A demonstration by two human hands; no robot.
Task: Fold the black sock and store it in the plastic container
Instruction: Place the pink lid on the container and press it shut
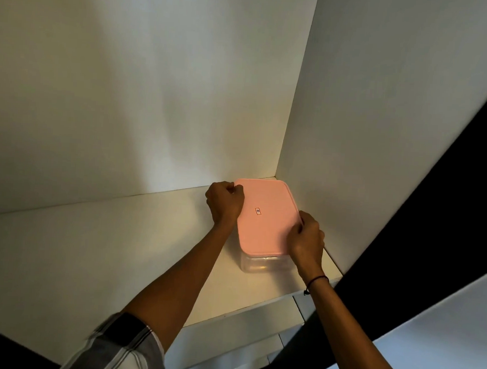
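1. I am looking into a white shelf (pixel 106 247) recess: a pale back wall (pixel 128 93) ahead, a white side wall (pixel 381 121) on the right, and the two meet in a corner just behind the plastic container (pixel 263 265).
2. The container sits on the shelf, tucked into that right rear corner. Its body is clear and its pink lid (pixel 263 213) is on, with a small label near the middle.
3. My left hand (pixel 226 201) is curled against the lid's far left edge, fingers bent in on the rim.
4. My right hand (pixel 307 240) grips the lid's near right edge, fingers wrapped over the rim; a dark band (pixel 317 281) circles that wrist.
5. I cannot make out the black sock; the clear wall shows only blurred pale shapes inside.
6. The shelf surface is lit warm around the container and dimmer to the left.
7. A dark panel (pixel 432 222) slants across the right side, and my striped sleeve (pixel 121 347) shows at lower left.
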